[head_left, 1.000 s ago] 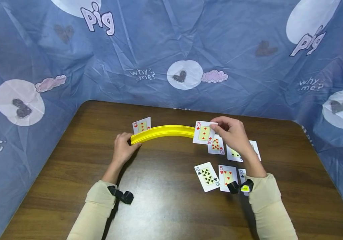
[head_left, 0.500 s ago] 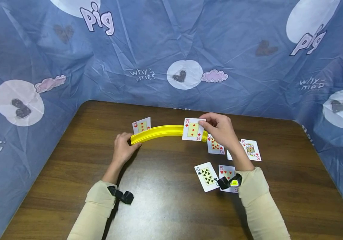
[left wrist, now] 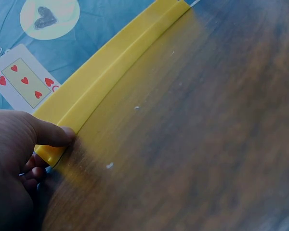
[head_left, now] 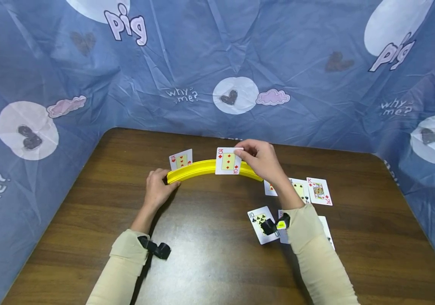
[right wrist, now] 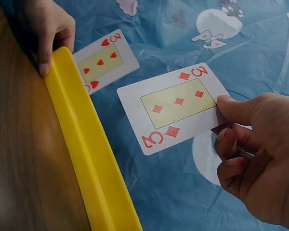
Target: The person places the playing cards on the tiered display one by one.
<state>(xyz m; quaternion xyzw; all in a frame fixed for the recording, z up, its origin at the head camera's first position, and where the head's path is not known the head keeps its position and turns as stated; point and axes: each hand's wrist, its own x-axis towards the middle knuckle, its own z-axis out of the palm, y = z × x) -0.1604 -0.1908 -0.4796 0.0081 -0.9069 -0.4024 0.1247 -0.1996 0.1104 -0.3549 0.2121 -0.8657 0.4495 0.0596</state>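
Observation:
A curved yellow card holder (head_left: 198,168) stands on the table, its left end pinched by my left hand (head_left: 157,188), thumb on the near face in the left wrist view. The three of hearts (head_left: 181,159) stands upright in the holder close to that hand, leaning a little. My right hand (head_left: 261,159) pinches the three of diamonds (right wrist: 176,108) by one edge between thumb and fingers. In the head view this card overlaps the middle of the holder, face toward me; in the right wrist view it is apart from the holder and the three of hearts.
Several face-up cards lie on the table (head_left: 202,262) at the right, partly under my right forearm. Among them are the king of diamonds (head_left: 319,191) and the ten of clubs (head_left: 261,220). A blue printed cloth (head_left: 187,55) hangs behind the table.
My right hand has carried the three of diamonds leftward, from the holder's right end to its middle. The left hand, the holder and the three of hearts have stayed in place.

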